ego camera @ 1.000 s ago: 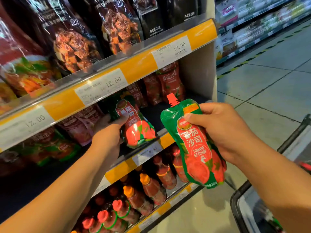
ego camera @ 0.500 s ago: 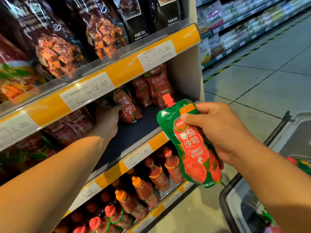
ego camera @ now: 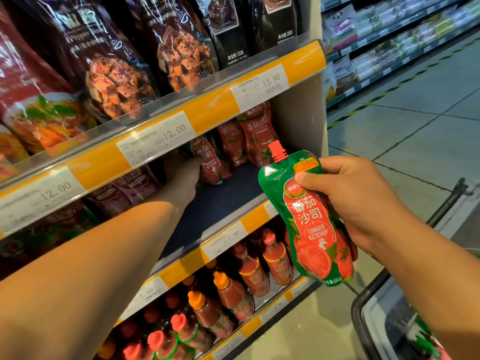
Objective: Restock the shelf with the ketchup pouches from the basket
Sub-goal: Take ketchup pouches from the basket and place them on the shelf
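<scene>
Mid-task, restock partly done. Left hand (ego camera: 185, 178) reaches deep into the middle shelf (ego camera: 220, 203), centre of frame, at a ketchup pouch (ego camera: 210, 165) standing at the back; the hand touches or holds it, but its fingers are shadowed and partly hidden by the price rail (ego camera: 155, 141), so how they lie cannot be told. A few more red pouches (ego camera: 255, 133) stand just beside it toward the shelf's right end.

Right hand (ego camera: 355, 201), right of centre, grips a second pouch (ego camera: 311, 224) in front of the shelf, thumb across its front, other fingers curled behind. The pouch is upright, red spout up, clear of the shelf, not yet placed.

Basket (ego camera: 363, 320) in lower right corner; at least one more green-red pouch seems to lie inside, count unclear.

Judged left: seat the back pouch, place the held one on the bare dark front of the shelf, then fetch the rest. Lots of shelf room remains.

Bottled ketchup (ego camera: 231, 294) on the shelf below, untouched.
</scene>
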A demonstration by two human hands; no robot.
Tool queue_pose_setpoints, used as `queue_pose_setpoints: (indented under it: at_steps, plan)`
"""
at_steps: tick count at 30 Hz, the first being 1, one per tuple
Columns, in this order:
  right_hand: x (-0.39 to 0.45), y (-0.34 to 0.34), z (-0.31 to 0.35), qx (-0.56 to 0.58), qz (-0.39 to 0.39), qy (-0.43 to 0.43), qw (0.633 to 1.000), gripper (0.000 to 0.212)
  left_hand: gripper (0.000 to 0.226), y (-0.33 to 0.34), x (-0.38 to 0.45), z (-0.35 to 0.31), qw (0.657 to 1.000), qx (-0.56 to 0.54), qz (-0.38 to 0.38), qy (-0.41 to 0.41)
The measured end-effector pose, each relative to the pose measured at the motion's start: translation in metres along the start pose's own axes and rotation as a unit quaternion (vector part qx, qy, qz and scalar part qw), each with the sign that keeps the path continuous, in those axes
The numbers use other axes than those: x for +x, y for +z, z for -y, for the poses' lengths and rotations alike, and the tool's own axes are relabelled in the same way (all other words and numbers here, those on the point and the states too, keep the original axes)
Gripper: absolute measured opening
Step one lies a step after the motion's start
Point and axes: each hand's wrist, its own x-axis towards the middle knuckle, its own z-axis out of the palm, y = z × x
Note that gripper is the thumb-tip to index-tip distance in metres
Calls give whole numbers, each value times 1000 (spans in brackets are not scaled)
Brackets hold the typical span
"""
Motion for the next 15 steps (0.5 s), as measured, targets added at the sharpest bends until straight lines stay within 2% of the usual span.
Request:
queue_pose_setpoints:
  at_steps: [7,15]
  plan:
    - [3,3,-4,-14,-5,5,1000,11,79,-8,1,9,997,63,-2,42]
    - [5,7,-11,-16,-7,11,1000,8,74,-12,-5,17,990,122,-11,76]
